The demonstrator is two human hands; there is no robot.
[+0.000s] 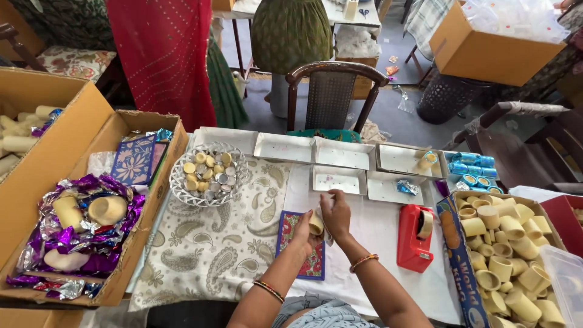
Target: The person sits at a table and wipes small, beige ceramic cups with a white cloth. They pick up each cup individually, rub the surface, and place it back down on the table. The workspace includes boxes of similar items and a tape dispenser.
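Observation:
My left hand [302, 232] and my right hand [336, 214] meet above the table's middle, both holding a small cream cup-shaped piece [316, 223] with a bit of clear tape or wrap pinched at my right fingertips. Under the hands lies a flat decorated card [293, 240] in red and blue. Both wrists wear thin bangles. A red tape dispenser [415, 235] stands just right of my right forearm.
A white wire basket [208, 174] of round gold and silver pieces sits at left. Cardboard boxes hold foil-wrapped cups [79, 225] at left and bare cream cups [504, 249] at right. Several white trays [340, 152] line the far edge; a chair [331, 91] stands beyond.

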